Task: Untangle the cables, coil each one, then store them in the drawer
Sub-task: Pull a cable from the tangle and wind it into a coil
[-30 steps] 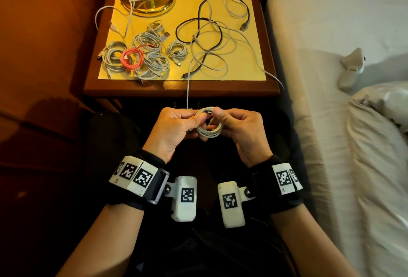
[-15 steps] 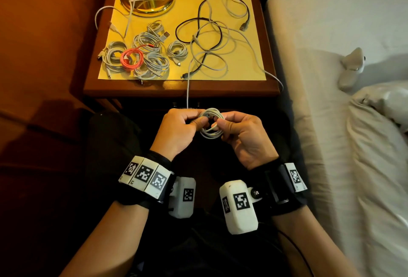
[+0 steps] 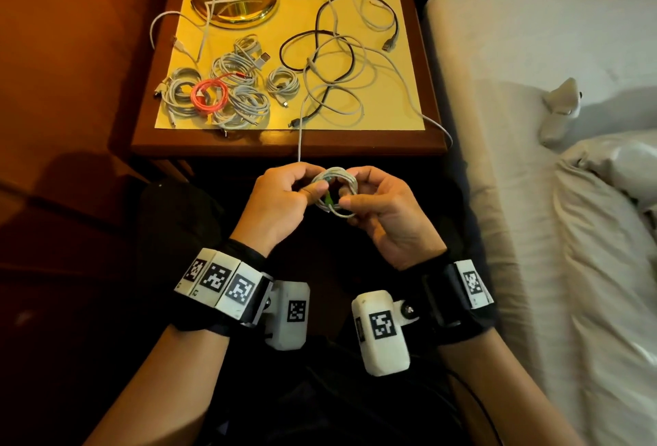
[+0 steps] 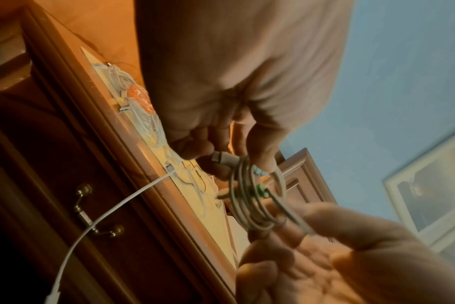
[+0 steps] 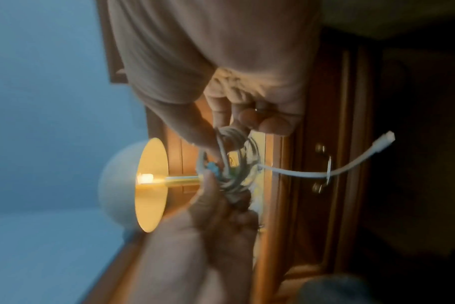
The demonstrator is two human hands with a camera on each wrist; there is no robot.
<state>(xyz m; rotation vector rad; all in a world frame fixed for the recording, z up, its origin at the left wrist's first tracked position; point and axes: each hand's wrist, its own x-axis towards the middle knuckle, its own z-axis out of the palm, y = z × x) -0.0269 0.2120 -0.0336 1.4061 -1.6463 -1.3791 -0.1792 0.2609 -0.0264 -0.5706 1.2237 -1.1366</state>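
A small coil of white cable with a green tie on it hangs in front of the nightstand, held between both hands. My left hand pinches its left side with the thumb on top. My right hand grips its right side, fingers curled round the loops. The coil shows several turns in the left wrist view, and a connector is pinched there. Loose white and black cables lie tangled on the nightstand. The drawer handle is on a closed drawer front.
Several finished coils, one of them red, lie at the nightstand's left front. A brass lamp base stands behind them. One white cable dangles over the front edge. A bed runs along the right.
The coil stays in the same spot between the hands. The right wrist has rolled, showing more palm, the coil has been turned in the fingers, and the green tie now shows.
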